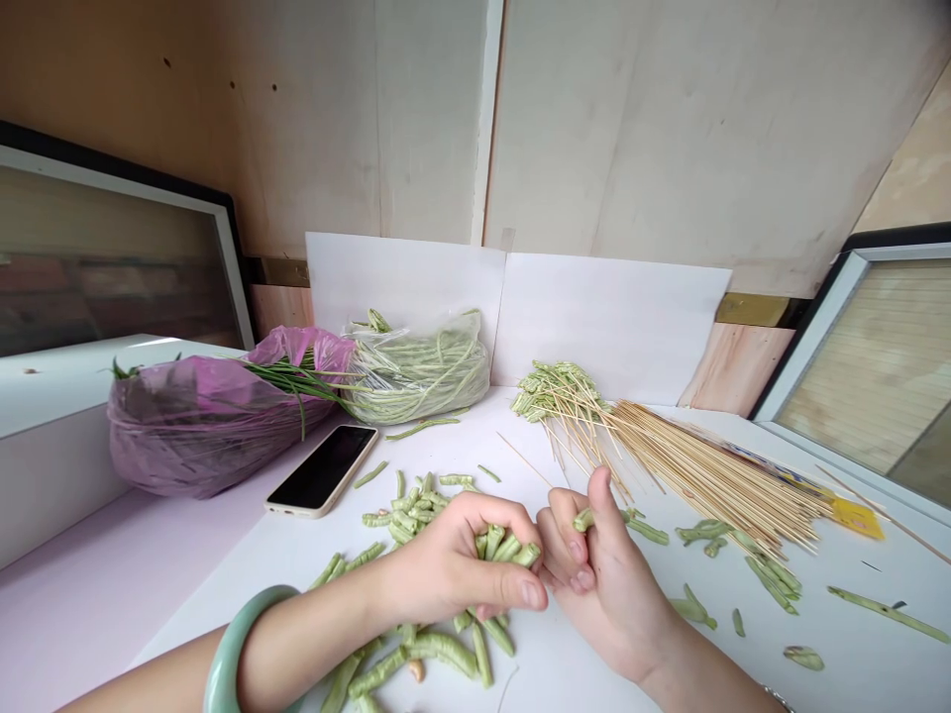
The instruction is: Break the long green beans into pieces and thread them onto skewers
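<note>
My left hand is closed around a small bunch of cut green bean pieces, their ends sticking out between thumb and fingers. Touching it on the right is my right hand, fingers curled and thumb raised. A short green bean piece pokes out between its index finger and thumb. Beneath and around my left hand lies a loose pile of green bean pieces on the white table. My right palm is partly hidden by the curled fingers.
Behind my right hand lie wooden skewers and a heap of skewered beans. More bean pieces are scattered at right. A phone, a purple bag and a clear bag of long beans sit at left.
</note>
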`<state>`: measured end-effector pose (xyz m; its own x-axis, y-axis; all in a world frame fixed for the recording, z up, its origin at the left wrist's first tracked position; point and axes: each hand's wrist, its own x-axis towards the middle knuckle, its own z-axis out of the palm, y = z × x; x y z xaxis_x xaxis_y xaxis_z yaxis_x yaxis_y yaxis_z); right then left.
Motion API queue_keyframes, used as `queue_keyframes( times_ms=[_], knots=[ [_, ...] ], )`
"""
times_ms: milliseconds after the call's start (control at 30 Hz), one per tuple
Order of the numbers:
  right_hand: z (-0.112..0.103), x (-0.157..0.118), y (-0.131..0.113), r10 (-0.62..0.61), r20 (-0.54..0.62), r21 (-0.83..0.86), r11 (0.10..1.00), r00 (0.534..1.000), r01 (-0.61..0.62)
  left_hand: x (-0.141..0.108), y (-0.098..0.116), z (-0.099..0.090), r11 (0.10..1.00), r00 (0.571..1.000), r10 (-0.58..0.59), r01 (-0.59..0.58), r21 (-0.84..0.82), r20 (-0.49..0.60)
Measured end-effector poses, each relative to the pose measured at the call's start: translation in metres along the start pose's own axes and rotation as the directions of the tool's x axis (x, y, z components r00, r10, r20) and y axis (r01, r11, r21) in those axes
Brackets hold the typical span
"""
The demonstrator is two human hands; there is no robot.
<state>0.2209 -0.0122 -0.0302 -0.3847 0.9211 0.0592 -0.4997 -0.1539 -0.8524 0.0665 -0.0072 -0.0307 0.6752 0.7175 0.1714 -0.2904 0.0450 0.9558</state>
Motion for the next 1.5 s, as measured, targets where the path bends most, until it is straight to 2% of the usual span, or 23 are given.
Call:
queue_keyframes(
  times_ms=[67, 100, 200, 233, 300, 367, 567, 667, 733, 800, 900, 1033, 1133, 1267, 1367, 1500],
  knots=[
    [-0.004, 0.002, -0.002, -0.08, -0.026, -0.201, 0.977, 0.996, 0.074, 0.001, 0.001, -0.001, 0.999, 0.999, 0.02, -0.019, 0.032, -0.026],
    [-0.007, 0.003, -0.003, -0.147, -0.04, -0.338, 0.933, 0.988, 0.125, 0.001, 0.002, -0.001, 0.998, 0.999, 0.04, -0.038, 0.053, -0.035],
    [-0.013, 0.006, -0.007, -0.389, -0.055, -0.683, 0.687, 0.919, 0.25, 0.002, 0.004, -0.002, 0.987, 0.993, 0.112, -0.107, 0.122, -0.036],
    [-0.014, 0.007, -0.008, -0.451, -0.057, -0.739, 0.619, 0.89, 0.266, 0.002, 0.005, -0.003, 0.983, 0.991, 0.128, -0.122, 0.139, -0.036],
    [-0.015, 0.008, -0.011, -0.527, -0.069, -0.783, 0.555, 0.847, 0.282, 0.002, 0.005, -0.004, 0.98, 0.988, 0.143, -0.135, 0.144, -0.05],
    [-0.015, 0.009, -0.012, -0.527, -0.085, -0.766, 0.577, 0.846, 0.283, 0.002, 0.003, -0.004, 0.987, 0.987, 0.131, -0.122, 0.105, -0.088],
    [-0.018, 0.015, -0.008, -0.329, -0.097, -0.597, 0.775, 0.939, 0.209, 0.006, 0.001, -0.005, 0.996, 0.988, 0.008, -0.022, -0.091, -0.156],
    [-0.021, 0.016, -0.006, -0.304, -0.187, -0.465, 0.865, 0.934, 0.189, 0.007, 0.001, -0.005, 0.986, 0.986, -0.014, -0.014, -0.168, -0.166],
    [-0.023, 0.015, -0.006, -0.321, -0.225, -0.415, 0.886, 0.92, 0.208, 0.008, 0.001, -0.005, 0.979, 0.984, -0.03, -0.007, -0.205, -0.178],
    [-0.025, 0.014, -0.006, -0.29, -0.175, -0.406, 0.892, 0.941, 0.199, 0.009, 0.001, -0.006, 0.972, 0.98, -0.063, 0.016, -0.236, -0.189],
    [-0.024, 0.015, -0.005, -0.159, -0.044, -0.426, 0.896, 0.986, 0.126, 0.01, 0.0, -0.007, 0.957, 0.969, -0.123, 0.06, -0.283, -0.213],
    [-0.021, 0.016, 0.0, -0.054, 0.032, -0.403, 0.913, 0.998, 0.063, 0.012, -0.001, -0.007, 0.948, 0.932, -0.206, 0.114, -0.298, -0.3],
    [-0.018, 0.016, 0.0, -0.032, 0.055, -0.343, 0.938, 0.998, 0.049, 0.013, -0.003, -0.006, 0.945, 0.912, -0.232, 0.127, -0.303, -0.339],
    [-0.015, 0.015, -0.002, -0.068, 0.056, -0.323, 0.943, 0.996, 0.082, 0.015, -0.001, -0.006, 0.946, 0.895, -0.253, 0.149, -0.288, -0.368],
    [-0.017, 0.017, 0.0, -0.048, 0.054, -0.436, 0.897, 0.997, 0.067, 0.015, 0.001, -0.006, 0.948, 0.903, -0.259, 0.17, -0.268, -0.342],
    [-0.025, 0.02, 0.007, -0.051, 0.104, -0.652, 0.75, 0.993, 0.107, 0.013, 0.002, -0.006, 0.945, 0.937, -0.293, 0.254, -0.207, -0.191]
  ],
)
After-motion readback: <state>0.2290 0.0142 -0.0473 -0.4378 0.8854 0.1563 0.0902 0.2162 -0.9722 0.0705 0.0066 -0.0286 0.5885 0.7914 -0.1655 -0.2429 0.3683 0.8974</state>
